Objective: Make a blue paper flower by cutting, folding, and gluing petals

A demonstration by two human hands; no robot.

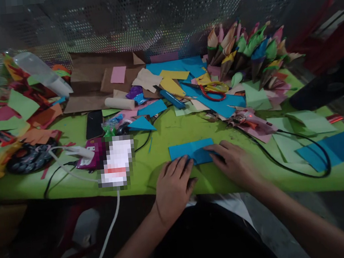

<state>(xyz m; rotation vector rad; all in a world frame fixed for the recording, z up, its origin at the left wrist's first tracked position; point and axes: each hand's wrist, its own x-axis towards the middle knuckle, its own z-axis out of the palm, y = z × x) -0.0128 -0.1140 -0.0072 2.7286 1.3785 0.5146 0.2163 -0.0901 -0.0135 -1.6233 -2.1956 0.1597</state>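
A folded blue sheet of paper [189,148] lies on the green table in front of me, longer side running left to right. My left hand [175,183] lies palm down at its near left edge, fingers stretched out with the tips on the paper and the thumb apart. At the sheet's right end, my right hand [234,161] rests with fingertips and thumb on the paper, spread a little from each other. The undersides of both hands are hidden.
Behind lie a blue cutter knife [172,99], scissors [214,92] and paper scraps. A pink glue gun [253,123] trails a black cable at right, near rolled paper cones [244,53]. Left are a blurred-out phone [117,162], a dark phone [94,125] and a purple box [92,155].
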